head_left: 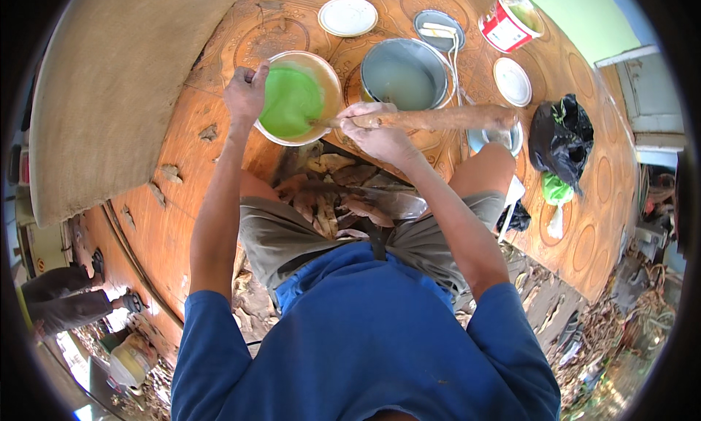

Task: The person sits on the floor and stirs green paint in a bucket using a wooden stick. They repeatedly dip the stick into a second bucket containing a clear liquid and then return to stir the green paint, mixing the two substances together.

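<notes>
A white bucket (pixel 330 70) of bright green liquid (pixel 292 103) stands in front of me on the patterned brown sheet. My left hand (pixel 246 94) is closed over its left rim, thumb on top. In my right hand (pixel 376 132) is a thick wooden stick (pixel 453 119), held nearly level. Its thin left end reaches over the bucket's right rim into the green liquid; the thick end points right, above my knee. Pale smears coat the fingers of my right hand. Just right of the green liquid stands a grey bucket (pixel 429 56) with cloudy greyish liquid.
Farther back are a white lid (pixel 347 16), a grey dish (pixel 438 18) with a white corded object, and a red-and-white bucket (pixel 504 30). A second white lid (pixel 512 82) and a black plastic bag (pixel 561 140) lie right. A brown panel (pixel 117 92) and another person's legs (pixel 66 293) are left.
</notes>
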